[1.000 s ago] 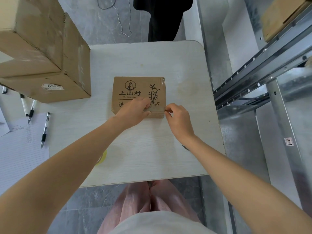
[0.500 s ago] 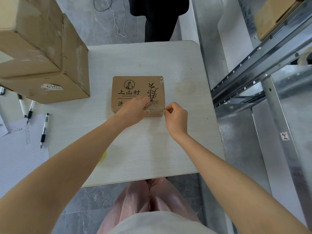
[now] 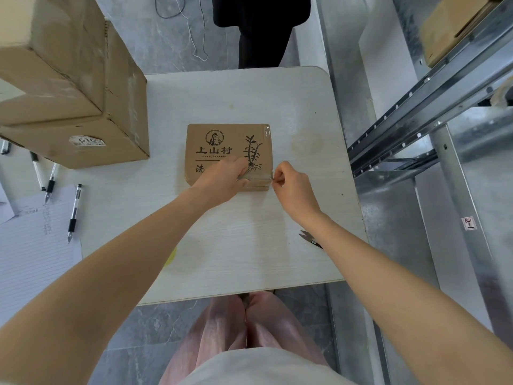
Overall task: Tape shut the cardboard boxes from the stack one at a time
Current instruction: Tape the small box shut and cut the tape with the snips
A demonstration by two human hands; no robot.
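Bright, soft, even light across your view. Only faint shadows on the table [image 3: 249,245] beneath your forearms. Sheen on the tape [image 3: 266,133] and the metal shelving [image 3: 433,87]. Edges bow from the wide lens. Centre sharp.

Brown box [image 3: 222,140] with black plant print, whitish wood-grain table [image 3: 249,245]
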